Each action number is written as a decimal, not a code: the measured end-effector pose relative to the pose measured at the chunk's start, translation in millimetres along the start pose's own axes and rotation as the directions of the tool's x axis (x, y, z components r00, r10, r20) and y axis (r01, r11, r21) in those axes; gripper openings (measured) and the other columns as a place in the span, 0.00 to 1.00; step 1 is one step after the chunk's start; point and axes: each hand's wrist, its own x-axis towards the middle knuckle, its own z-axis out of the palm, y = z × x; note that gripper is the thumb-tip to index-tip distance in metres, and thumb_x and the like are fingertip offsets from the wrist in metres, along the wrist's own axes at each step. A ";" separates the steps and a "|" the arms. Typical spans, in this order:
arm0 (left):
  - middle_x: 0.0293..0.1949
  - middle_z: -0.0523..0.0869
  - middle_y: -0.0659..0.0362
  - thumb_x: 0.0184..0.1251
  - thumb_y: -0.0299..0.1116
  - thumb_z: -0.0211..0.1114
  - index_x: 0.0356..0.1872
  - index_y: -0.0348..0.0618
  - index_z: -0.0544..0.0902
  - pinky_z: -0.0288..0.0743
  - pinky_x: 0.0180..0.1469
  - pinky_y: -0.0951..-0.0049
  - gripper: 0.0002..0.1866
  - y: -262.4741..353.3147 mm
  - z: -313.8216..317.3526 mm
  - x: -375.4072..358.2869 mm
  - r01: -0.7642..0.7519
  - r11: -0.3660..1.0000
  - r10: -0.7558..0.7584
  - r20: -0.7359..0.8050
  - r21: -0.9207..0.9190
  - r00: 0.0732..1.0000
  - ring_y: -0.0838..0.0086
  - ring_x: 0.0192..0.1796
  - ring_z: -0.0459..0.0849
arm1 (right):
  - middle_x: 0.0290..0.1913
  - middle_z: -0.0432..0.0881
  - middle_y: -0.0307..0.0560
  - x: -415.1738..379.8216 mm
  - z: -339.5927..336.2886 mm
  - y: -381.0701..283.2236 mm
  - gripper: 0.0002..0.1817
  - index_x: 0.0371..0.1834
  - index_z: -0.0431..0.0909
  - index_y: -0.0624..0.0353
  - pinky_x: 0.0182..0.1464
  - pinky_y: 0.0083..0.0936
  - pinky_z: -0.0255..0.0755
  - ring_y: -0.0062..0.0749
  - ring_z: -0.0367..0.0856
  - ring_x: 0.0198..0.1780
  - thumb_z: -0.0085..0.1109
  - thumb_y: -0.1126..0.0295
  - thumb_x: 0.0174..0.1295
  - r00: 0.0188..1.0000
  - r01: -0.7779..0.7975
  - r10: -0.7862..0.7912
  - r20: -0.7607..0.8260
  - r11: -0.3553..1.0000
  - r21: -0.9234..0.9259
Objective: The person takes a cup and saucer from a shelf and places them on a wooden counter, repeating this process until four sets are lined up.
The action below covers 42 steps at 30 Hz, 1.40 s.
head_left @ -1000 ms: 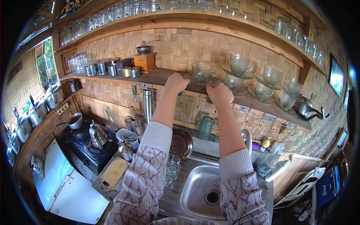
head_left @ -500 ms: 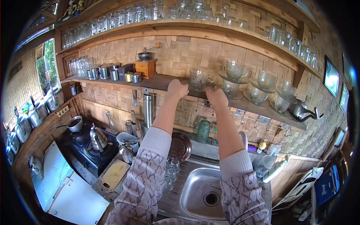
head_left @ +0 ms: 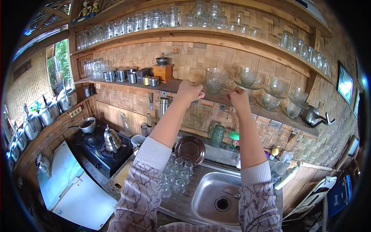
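Note:
Between my hands, a clear glass cup (head_left: 216, 80) stands upright on a glass saucer (head_left: 217, 93), near the front edge of the wooden shelf (head_left: 174, 86). My left hand (head_left: 190, 92) is closed at the saucer's left side, thumb and fingers pinched together. On the right side, under the cup's handle, my right hand (head_left: 239, 98) pinches the saucer's rim with curled fingers. Just to the right stands a stacked glass cup (head_left: 249, 76) on its saucer, partly hidden lower down by my right hand. Both arms stretch forward over the sink.
More stacked cups and saucers (head_left: 277, 87) line the shelf rightward. A coffee grinder (head_left: 162, 72) and metal cups (head_left: 132, 78) stand leftward. Below are a steel sink (head_left: 205, 193), upturned glasses (head_left: 179, 185), a brown plate (head_left: 189, 150) and a stove (head_left: 92, 145) with a kettle (head_left: 112, 140).
The view has swung a little to the left. The cup and saucer, with both hands at their sides, have risen slightly against the shelf and look nearer.

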 end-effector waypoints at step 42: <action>0.22 0.80 0.56 0.63 0.27 0.51 0.63 0.38 0.55 0.73 0.25 0.82 0.27 -107.2 -67.9 -339.8 0.372 0.904 -0.301 0.304 -0.210 0.904 0.80 0.21 0.78 | 0.19 0.64 0.32 -354.9 -53.9 14.8 0.16 0.18 0.56 0.53 0.27 0.14 0.63 0.13 0.64 0.23 0.53 0.80 0.55 0.872 -0.381 0.198 0.448 0.849 0.367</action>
